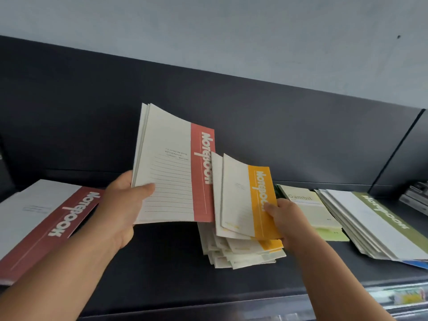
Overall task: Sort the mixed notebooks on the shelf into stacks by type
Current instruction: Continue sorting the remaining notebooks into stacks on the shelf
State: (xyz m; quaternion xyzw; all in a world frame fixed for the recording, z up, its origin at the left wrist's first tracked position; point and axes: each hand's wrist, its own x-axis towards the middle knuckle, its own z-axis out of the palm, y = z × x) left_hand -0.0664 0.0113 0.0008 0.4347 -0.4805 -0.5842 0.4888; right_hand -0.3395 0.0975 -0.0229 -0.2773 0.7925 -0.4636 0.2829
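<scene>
My left hand [122, 205] pinches red notebooks [171, 172] just left of the pile [231, 253]; my right hand [284, 218] pinches yellow notebooks [245, 200] above it. The red stack [46, 218] to its left and the green stack [375, 223] to its right look started; I judge the pile unsorted.

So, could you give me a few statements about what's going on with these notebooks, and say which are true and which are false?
1. The left hand holds red-banded notebooks lifted off the shelf. True.
2. The right hand is empty. False: it grips yellow-banded notebooks.
3. A messy pile lies beneath the yellow-banded notebooks. True.
4. The Gambit notebook is in the left hand. False: it lies on the shelf beside the green-banded stack.
</scene>
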